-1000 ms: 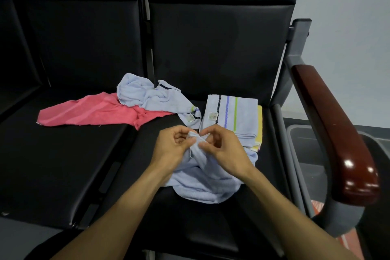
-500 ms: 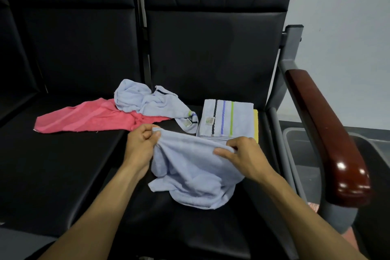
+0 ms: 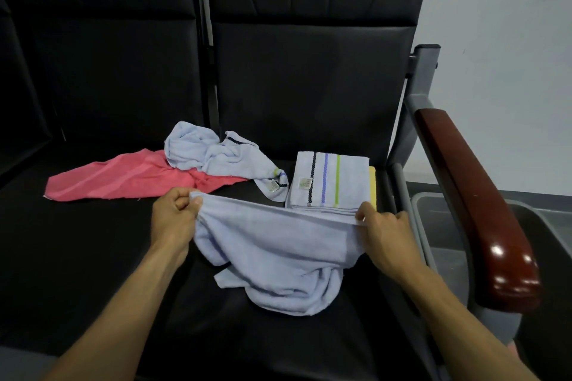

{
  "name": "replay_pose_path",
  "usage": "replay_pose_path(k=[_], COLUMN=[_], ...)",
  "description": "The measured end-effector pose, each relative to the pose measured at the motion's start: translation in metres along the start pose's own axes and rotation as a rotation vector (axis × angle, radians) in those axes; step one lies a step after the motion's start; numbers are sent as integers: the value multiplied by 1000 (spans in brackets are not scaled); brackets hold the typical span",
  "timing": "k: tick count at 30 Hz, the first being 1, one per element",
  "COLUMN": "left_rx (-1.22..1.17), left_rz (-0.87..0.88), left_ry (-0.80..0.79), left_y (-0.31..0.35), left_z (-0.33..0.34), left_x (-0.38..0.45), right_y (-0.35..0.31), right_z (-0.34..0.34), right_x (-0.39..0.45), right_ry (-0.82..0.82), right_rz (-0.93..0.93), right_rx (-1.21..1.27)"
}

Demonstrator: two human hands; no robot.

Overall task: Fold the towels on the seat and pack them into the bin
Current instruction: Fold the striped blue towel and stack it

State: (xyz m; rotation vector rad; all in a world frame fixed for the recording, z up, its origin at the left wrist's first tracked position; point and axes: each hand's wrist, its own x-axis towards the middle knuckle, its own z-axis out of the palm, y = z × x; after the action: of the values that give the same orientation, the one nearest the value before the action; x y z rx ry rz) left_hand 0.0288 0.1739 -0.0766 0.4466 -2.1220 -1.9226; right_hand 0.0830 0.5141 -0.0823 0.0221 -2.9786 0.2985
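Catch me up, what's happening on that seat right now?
A person is stretching a light blue towel between both hands: the left hand grips one end of its top edge, the right hand pinches the other, and the rest sags onto the black seat. A folded striped towel lies behind it on a yellow one. A crumpled blue towel and a pink towel wait unfolded. The grey bin sits beyond the armrest.

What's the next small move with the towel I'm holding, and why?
Probably lift and shake it flat. Left hand and right hand pinch the light blue towel by its top edge, stretched between them, but its lower part lies bunched on the seat.
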Motion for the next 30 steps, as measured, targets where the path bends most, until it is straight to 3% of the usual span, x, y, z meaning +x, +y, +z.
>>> replay_pose_path(k=[2, 6, 8, 12, 14, 16, 19, 21, 23, 26, 30], left_rx=[-7, -16, -1, 21, 31, 49, 70, 79, 88, 87, 73], left_rz=[-3, -21, -31, -62, -68, -66, -58, -63, -64, -58, -63], left_ry=[-4, -11, 0, 30, 55, 87, 103, 69, 51, 56, 99], left_y=[-1, -2, -3, -8, -9, -8, -8, -10, -12, -13, -12], left_z=[1, 1, 1, 0, -1, -2, -4, -3, -2, -3, -5], left_x=[0, 4, 6, 9, 11, 12, 14, 13, 12, 14, 16], right_y=[-2, -6, -4, -2, -1, 3, 15, 18, 17, 14, 16], right_z=[3, -1, 0, 2, -1, -9, -7, -1, 2, -3, -4], right_x=[0, 3, 6, 8, 7, 5, 2, 1, -1, 0, -1], right_ry=[105, 261, 292, 108, -1, -105, -129, -60, 32, 183, 191], right_rz=[-20, 120, 165, 214, 183, 75, -78, -105, -96, -121, -99], right_rx=[95, 710, 855, 1361, 1498, 1278, 317, -20, -129, -57, -60])
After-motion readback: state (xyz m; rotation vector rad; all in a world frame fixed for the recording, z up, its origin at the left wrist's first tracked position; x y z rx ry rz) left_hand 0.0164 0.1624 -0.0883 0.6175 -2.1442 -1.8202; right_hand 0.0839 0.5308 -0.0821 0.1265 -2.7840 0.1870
